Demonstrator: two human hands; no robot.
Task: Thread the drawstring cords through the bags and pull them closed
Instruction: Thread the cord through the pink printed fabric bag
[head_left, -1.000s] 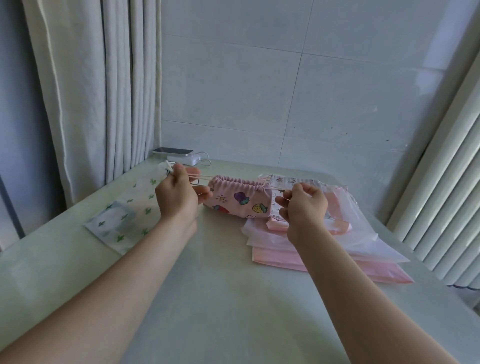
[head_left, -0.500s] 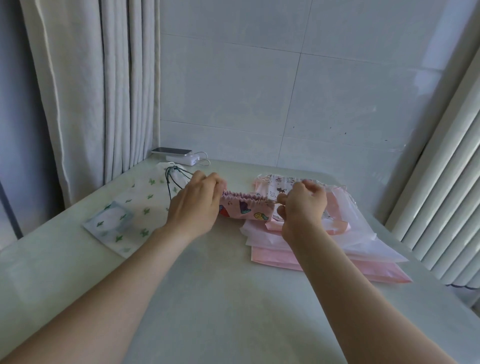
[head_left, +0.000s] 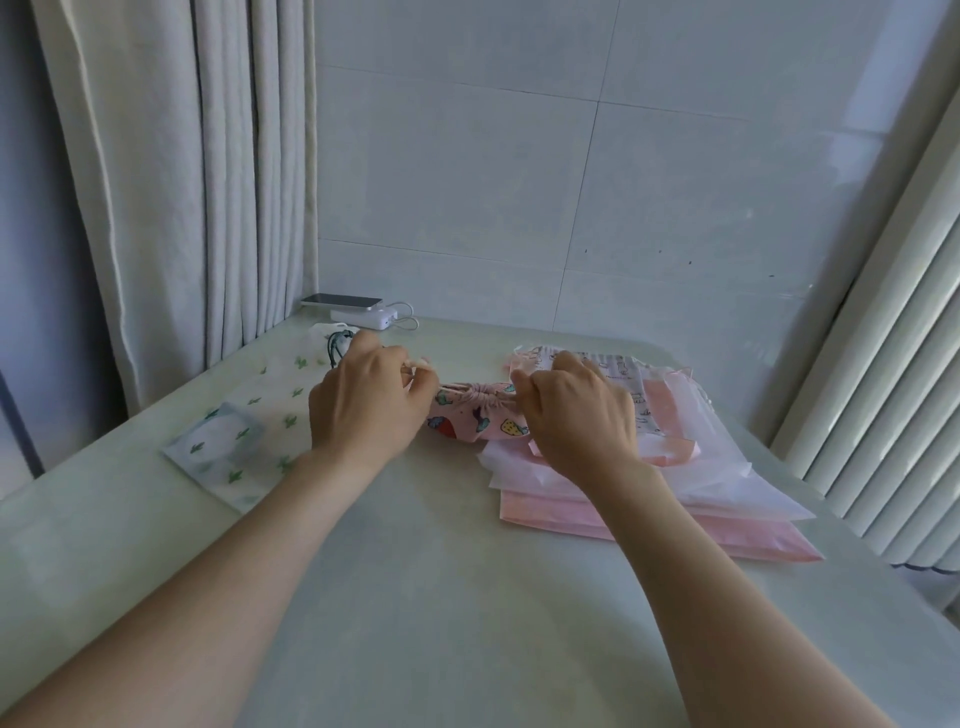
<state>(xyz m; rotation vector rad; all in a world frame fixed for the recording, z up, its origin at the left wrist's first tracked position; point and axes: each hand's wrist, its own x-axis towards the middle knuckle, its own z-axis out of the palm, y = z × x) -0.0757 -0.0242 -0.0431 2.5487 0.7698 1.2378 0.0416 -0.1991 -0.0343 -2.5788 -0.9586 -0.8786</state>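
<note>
The pale table (head_left: 457, 597) fills the lower frame. Its near half, from 4 to 8 o'clock, is bare surface crossed only by the two forearms. Its far edge meets the tiled wall (head_left: 467, 182), its left edge runs along a grey curtain (head_left: 171, 182), and its right edge lies close to white vertical slats (head_left: 883, 389).

At 2 o'clock a stack of pink and translucent bags (head_left: 727, 519) reaches nearly to the right edge. At 10 o'clock a white cactus-print bag (head_left: 244, 431) lies flat, one corner near the left edge. Between them, at 12 o'clock, the pink bag (head_left: 475, 418) with a fruit print lies on the table, its mouth gathered tight and its right end touching the stack.

The left hand (head_left: 363, 410) has curled fingers pinching the pale cord (head_left: 415, 366) at the bag's left end. The right hand (head_left: 576, 415), also curled, grips the gathered mouth's right end.

At 11 o'clock, in the far corner, a phone (head_left: 342, 301) rests on a white power bank (head_left: 363, 317).
</note>
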